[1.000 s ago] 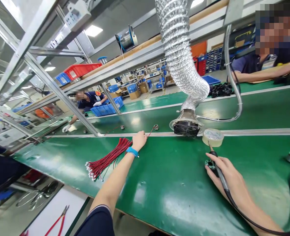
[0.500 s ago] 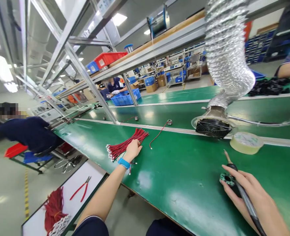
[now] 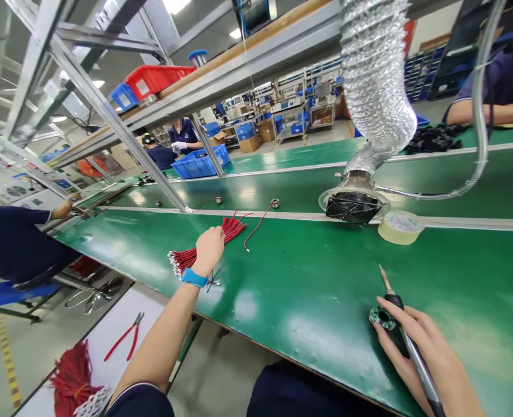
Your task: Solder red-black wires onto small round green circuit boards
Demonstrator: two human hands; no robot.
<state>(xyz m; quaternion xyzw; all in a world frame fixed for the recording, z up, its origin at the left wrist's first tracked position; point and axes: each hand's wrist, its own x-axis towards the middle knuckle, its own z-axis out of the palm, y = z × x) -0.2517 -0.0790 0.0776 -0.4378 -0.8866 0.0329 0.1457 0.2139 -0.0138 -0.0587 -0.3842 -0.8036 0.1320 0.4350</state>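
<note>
On the green bench lies a bundle of red wires (image 3: 234, 228) with white connectors at the near left end. My left hand (image 3: 210, 250), blue band at the wrist, is over the bundle with its fingers closed on red wires; the fingertips are partly hidden. My right hand (image 3: 430, 341) grips a soldering iron (image 3: 419, 362), tip pointing up and away. Between thumb and forefinger the same hand pinches a small round green circuit board (image 3: 382, 318) with a hole in the middle. A small round part (image 3: 275, 203) with a red wire attached sits beyond the bundle.
A fume extractor fan (image 3: 352, 207) on a silver duct and a roll of tape (image 3: 400, 227) stand beyond my right hand. Lower left, a white side table holds red-handled cutters (image 3: 124, 337) and another wire bundle (image 3: 74, 376). Other people work at left, far back and right.
The view has swung right, so things sit further left in the picture. My left hand has shifted forward along the bundle, and some wire ends now stick up. My right hand keeps its grip.
</note>
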